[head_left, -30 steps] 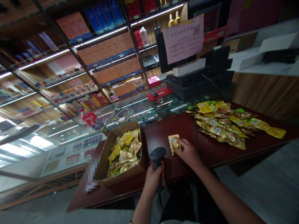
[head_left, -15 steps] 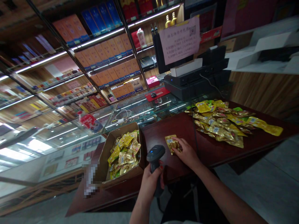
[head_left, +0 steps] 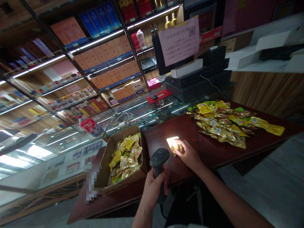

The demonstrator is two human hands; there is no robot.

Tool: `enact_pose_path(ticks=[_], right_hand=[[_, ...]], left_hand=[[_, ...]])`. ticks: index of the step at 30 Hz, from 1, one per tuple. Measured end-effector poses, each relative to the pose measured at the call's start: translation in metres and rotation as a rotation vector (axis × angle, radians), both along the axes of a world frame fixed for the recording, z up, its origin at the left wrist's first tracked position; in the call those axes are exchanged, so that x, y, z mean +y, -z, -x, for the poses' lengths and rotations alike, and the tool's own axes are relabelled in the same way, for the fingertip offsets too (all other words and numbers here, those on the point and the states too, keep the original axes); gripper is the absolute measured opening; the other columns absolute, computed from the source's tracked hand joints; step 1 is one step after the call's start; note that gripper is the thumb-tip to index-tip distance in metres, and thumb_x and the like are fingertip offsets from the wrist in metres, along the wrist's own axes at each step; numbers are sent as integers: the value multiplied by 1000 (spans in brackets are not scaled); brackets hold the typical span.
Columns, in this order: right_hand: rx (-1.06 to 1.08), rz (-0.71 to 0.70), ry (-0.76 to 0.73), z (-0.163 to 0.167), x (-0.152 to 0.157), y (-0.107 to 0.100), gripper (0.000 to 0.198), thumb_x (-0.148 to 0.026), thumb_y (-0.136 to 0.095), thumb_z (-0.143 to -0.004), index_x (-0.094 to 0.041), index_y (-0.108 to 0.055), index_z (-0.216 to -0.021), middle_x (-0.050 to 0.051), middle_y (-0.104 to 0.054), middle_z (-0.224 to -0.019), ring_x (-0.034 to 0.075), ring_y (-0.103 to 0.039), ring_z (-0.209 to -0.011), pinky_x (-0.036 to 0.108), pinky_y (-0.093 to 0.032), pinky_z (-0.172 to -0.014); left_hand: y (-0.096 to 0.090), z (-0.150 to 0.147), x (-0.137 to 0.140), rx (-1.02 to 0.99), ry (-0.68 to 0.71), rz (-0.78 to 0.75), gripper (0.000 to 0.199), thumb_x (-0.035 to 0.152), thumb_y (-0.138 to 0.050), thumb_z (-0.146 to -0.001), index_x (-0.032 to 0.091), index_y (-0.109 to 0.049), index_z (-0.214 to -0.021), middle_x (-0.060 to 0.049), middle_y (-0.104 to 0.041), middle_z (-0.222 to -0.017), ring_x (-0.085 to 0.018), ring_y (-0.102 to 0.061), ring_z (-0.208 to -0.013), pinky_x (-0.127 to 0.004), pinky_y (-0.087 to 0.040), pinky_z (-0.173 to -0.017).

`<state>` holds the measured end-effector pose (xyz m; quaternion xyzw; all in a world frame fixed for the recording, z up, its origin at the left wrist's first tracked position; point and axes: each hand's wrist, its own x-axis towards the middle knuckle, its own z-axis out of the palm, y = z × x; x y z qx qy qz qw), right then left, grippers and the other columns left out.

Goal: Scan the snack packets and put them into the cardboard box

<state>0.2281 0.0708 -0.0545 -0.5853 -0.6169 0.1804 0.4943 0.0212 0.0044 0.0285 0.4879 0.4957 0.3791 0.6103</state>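
My left hand (head_left: 155, 185) is wrapped round the handle of a dark grey barcode scanner (head_left: 159, 157), its head tilted toward the right. Bright light from it falls on a gold snack packet (head_left: 175, 145) lying on the dark red wooden table (head_left: 156, 133). With fingertips on the packet's right edge, my right hand (head_left: 190, 156) grips it against the tabletop. Left of the scanner stands an open cardboard box (head_left: 104, 171) holding several gold and yellow packets (head_left: 128, 155). A heap of similar packets (head_left: 220, 123) lies at the table's right.
A glass display counter (head_left: 111, 120) runs behind the table. On it are a mouse (head_left: 155, 97) on a red mat and a dark cash-register unit (head_left: 197, 79) with a monitor carrying a paper notice (head_left: 179, 41). Shelves of boxed goods (head_left: 102, 60) line the back.
Light from the scanner now shines on the gold packet, which was unlit before. Both hands keep nearly the same place, and the view has shifted slightly.
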Motion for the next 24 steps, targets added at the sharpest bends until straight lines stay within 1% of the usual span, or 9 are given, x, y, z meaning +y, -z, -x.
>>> enact_pose_path(ticks=[9, 15, 18, 20, 21, 23, 24], right_hand=[[21, -11, -2, 0, -3, -4, 43, -23, -58, -84, -29, -56, -126, 6, -63, -122, 24, -65, -108, 38, -53, -96], [9, 12, 6, 2, -4, -8, 42, -24, -58, -84, -28, -57, -126, 7, -63, -122, 24, -66, -107, 39, -53, -94], [18, 19, 15, 2, -5, -4, 44, -26, -60, -83, -28, -57, -127, 8, -64, -120, 26, -66, -106, 40, -53, -94], [75, 32, 4, -1, -4, 1, 44, -28, -61, -82, -28, -59, -126, 8, -65, -120, 26, -67, -107, 41, -54, -94], [137, 50, -2, -2, -2, 4, 44, -29, -62, -82, -28, -59, -126, 8, -66, -120, 26, -68, -105, 41, -55, -92], [322, 104, -26, -3, 7, 4, 46, -31, -63, -81, -27, -57, -126, 8, -67, -119, 24, -71, -98, 39, -59, -83], [420, 125, -46, -1, 13, 1, 47, -32, -63, -81, -26, -56, -127, 8, -68, -118, 23, -72, -94, 37, -61, -79]], left_hand=[[0, 0, 0, 26, -20, -3, 28, 39, -68, -76, 17, -59, -90, 6, -55, -52, -9, -47, -32, -18, -37, -36], [8, 2, 2, 8, -21, 8, 27, 38, -66, -76, 17, -58, -91, 7, -54, -52, -9, -47, -32, -19, -38, -35], [14, 2, 5, -7, -38, 17, 27, 39, -68, -75, 18, -58, -89, 7, -54, -52, -9, -47, -32, -19, -38, -35], [20, 3, 7, -22, -68, 27, 29, 39, -69, -74, 18, -58, -90, 8, -54, -52, -9, -47, -32, -18, -37, -35], [24, 3, 8, -31, -88, 40, 31, 40, -69, -73, 18, -58, -92, 8, -54, -52, -9, -46, -32, -19, -37, -34], [33, 4, 10, -43, -130, 81, 36, 41, -70, -72, 18, -58, -96, 8, -54, -52, -9, -46, -31, -19, -37, -34], [37, 4, 12, -44, -152, 101, 38, 43, -71, -71, 18, -58, -97, 8, -54, -52, -9, -46, -31, -19, -37, -33]])
